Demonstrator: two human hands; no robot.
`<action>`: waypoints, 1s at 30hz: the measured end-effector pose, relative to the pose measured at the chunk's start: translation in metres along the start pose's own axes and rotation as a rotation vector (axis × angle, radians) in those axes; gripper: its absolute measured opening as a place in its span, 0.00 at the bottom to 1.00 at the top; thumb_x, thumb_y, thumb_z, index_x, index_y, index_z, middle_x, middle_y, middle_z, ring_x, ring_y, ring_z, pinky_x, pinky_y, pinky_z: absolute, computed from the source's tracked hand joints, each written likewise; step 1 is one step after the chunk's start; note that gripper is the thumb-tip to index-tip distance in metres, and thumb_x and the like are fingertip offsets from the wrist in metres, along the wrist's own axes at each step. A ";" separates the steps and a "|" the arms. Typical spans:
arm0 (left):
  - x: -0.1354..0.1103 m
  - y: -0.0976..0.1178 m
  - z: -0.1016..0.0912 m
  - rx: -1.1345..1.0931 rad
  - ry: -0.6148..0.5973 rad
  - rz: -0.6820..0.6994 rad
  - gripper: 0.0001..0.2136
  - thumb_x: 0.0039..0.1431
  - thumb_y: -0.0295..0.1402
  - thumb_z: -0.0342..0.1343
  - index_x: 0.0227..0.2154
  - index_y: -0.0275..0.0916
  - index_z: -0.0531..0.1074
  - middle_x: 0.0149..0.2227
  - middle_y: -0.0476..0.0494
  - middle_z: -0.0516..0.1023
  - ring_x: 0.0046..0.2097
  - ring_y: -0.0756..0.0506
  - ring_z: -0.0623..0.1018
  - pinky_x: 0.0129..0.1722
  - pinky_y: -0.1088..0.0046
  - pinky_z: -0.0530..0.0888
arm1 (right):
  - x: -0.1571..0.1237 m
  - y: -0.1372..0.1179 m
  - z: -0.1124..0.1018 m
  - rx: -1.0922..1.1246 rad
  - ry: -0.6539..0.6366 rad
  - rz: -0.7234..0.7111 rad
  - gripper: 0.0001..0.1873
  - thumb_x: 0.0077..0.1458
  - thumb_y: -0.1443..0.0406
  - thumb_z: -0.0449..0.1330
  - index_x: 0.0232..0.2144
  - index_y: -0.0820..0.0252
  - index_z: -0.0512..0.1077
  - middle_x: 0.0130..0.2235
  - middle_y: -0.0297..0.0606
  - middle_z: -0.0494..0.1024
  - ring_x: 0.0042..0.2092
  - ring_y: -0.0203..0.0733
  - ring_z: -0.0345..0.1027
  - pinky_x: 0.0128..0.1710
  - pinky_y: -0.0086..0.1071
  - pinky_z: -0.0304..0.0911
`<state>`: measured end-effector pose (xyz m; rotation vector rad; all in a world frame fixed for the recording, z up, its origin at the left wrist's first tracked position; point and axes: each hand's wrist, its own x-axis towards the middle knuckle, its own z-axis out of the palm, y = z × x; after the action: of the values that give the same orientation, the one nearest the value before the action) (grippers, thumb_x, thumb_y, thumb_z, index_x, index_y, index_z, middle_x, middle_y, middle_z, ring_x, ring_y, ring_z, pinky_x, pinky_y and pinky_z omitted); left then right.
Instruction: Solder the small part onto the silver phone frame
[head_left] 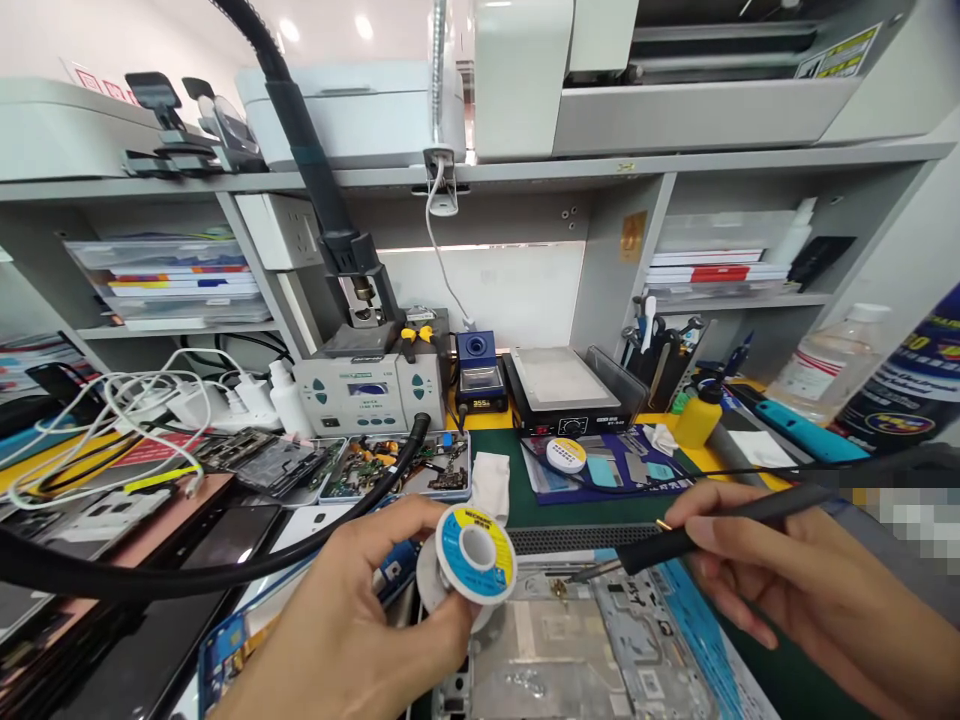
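My left hand (367,610) is closed around a spool of solder wire (495,572) with a blue and yellow label, its label side tipped toward me. In my right hand (780,560) is a black-handled soldering iron (660,548), gripped like a pen and pointing left. A small gold-coloured tip (663,524) shows by the index finger; what it belongs to is unclear. The iron's metal tip hovers above or touches the upper part of a grey metal device frame (547,640), near a small gold-coloured spot; I cannot tell which. The spool partly covers the frame's left edge.
A thick black hose (247,575) arches across the left. Behind stand a hot-air station (367,390), a blue soldering stand (480,375) and a flat heating plate (566,385). Circuit boards fill a tray (360,495). A yellow bottle (699,412) stands at right, beyond the iron's cable.
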<state>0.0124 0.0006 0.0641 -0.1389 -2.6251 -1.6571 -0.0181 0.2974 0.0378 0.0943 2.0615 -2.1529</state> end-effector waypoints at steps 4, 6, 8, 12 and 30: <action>0.004 -0.005 -0.005 0.075 -0.049 0.045 0.12 0.51 0.33 0.60 0.39 0.43 0.82 0.35 0.52 0.83 0.42 0.43 0.81 0.39 0.76 0.76 | -0.001 0.001 -0.003 -0.005 -0.028 0.004 0.15 0.48 0.51 0.73 0.31 0.54 0.80 0.20 0.29 0.69 0.18 0.35 0.63 0.15 0.24 0.55; 0.006 -0.009 -0.007 0.094 -0.075 0.068 0.12 0.53 0.34 0.60 0.40 0.44 0.81 0.35 0.52 0.83 0.41 0.43 0.81 0.38 0.76 0.76 | -0.001 0.000 -0.004 -0.018 -0.044 -0.006 0.15 0.50 0.51 0.72 0.32 0.54 0.80 0.20 0.29 0.69 0.19 0.35 0.63 0.16 0.24 0.55; 0.007 -0.012 -0.009 0.096 -0.097 0.061 0.12 0.54 0.35 0.59 0.41 0.44 0.80 0.36 0.52 0.83 0.43 0.42 0.81 0.37 0.76 0.76 | -0.002 0.000 -0.004 -0.034 -0.053 -0.024 0.14 0.51 0.52 0.71 0.34 0.53 0.80 0.19 0.29 0.69 0.19 0.35 0.63 0.17 0.25 0.55; 0.003 -0.007 -0.008 0.050 -0.101 -0.010 0.12 0.54 0.38 0.60 0.41 0.43 0.80 0.31 0.51 0.80 0.47 0.40 0.80 0.34 0.76 0.73 | -0.004 0.001 -0.007 -0.024 -0.089 -0.021 0.11 0.51 0.55 0.71 0.32 0.55 0.81 0.19 0.30 0.69 0.20 0.35 0.62 0.18 0.26 0.56; 0.001 0.004 -0.004 -0.021 -0.035 -0.050 0.11 0.48 0.34 0.57 0.36 0.43 0.80 0.32 0.52 0.80 0.45 0.41 0.79 0.36 0.74 0.71 | 0.002 -0.001 -0.021 0.046 -0.258 -0.008 0.05 0.44 0.68 0.70 0.26 0.52 0.85 0.34 0.37 0.79 0.22 0.36 0.71 0.20 0.29 0.69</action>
<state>0.0121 -0.0009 0.0696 -0.1042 -2.6587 -1.7136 -0.0211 0.3179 0.0377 -0.1778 1.8710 -2.0917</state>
